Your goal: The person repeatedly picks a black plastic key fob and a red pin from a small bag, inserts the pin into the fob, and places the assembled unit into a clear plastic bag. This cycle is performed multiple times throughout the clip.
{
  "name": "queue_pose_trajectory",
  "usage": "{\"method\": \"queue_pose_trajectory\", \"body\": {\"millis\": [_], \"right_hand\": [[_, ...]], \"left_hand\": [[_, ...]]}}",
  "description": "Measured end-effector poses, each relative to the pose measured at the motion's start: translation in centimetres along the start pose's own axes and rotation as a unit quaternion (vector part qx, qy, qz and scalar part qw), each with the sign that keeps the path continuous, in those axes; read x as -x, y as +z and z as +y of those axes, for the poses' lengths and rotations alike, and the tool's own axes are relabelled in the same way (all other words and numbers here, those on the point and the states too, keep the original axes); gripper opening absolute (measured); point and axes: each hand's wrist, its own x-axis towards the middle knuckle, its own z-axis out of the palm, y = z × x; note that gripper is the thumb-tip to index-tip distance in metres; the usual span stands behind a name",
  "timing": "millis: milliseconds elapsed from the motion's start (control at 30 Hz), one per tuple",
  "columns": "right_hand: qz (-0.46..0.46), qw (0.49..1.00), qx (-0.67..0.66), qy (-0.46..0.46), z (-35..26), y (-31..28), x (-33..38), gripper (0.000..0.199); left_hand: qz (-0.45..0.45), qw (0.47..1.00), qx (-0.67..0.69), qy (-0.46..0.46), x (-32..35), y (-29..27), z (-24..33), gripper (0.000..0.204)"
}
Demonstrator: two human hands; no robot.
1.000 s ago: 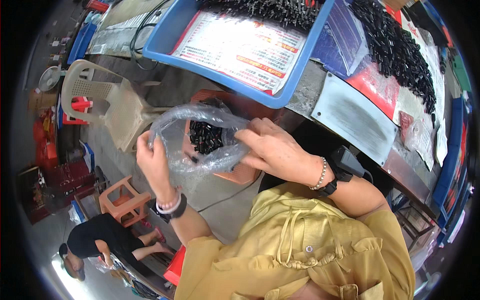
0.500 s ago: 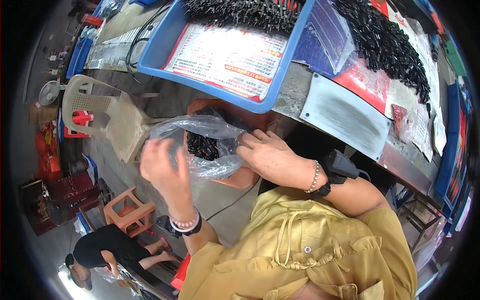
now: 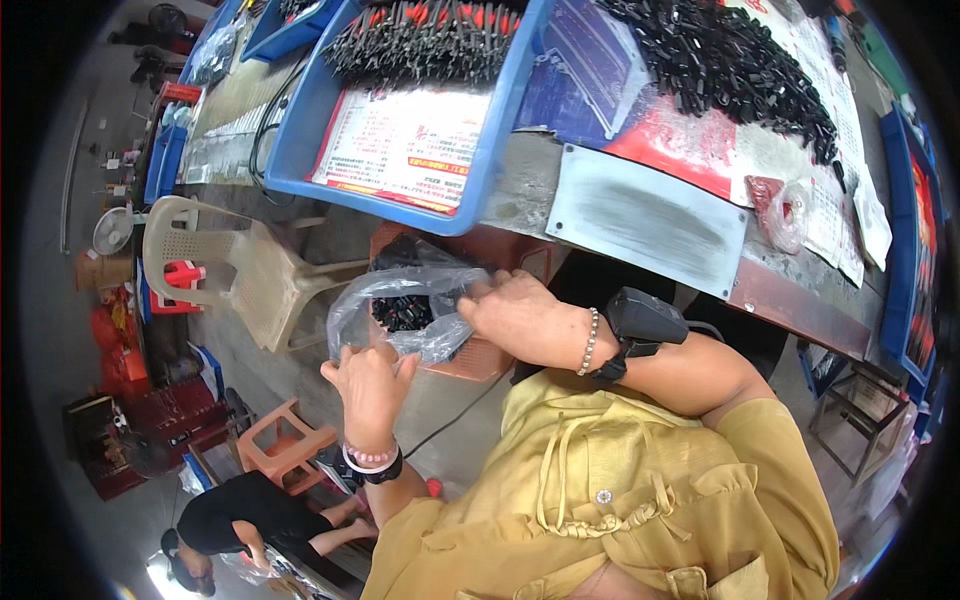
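A clear plastic bag point(image 3: 448, 338) with its mouth open sits on a reddish-brown plastic stool or crate point(image 3: 474, 362). Small black parts point(image 3: 403, 313) lie inside it. My right hand point(image 3: 522, 316) pinches the bag's right rim between thumb and fingers. At the near left rim is my left hand point(image 3: 370, 390), its fingers bent over the plastic and its thumb raised; the fingertips are partly hidden.
Beyond the bag, a blue tray point(image 3: 380, 207) of black-tipped pieces rests on the worktable point(image 3: 520, 190). A pile of black parts point(image 3: 720, 70) and a grey metal plate point(image 3: 650, 215) lie to the right. A beige chair point(image 3: 270, 280) stands left; a person point(image 3: 250, 520) bends over at lower left.
My left hand has come down and right from beside the bag to its near left rim, fingers curling in. The right hand keeps its hold on the rim. The whole view has shifted slightly.
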Motion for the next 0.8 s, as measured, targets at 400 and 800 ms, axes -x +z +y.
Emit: {"method": "queue_pose_trajectory", "body": {"millis": [400,800], "right_hand": [[0.031,0.989,-0.110,-0.089,-0.8,-7.6,7.0,0.026],[0.354,0.755,-0.499,0.237,2.0,-15.0,24.3,0.011]], "left_hand": [[0.054,0.981,0.069,0.172,-0.9,-1.9,5.6,0.031],[-0.043,0.756,0.543,0.363,-2.3,-11.9,22.3,0.017]]}}
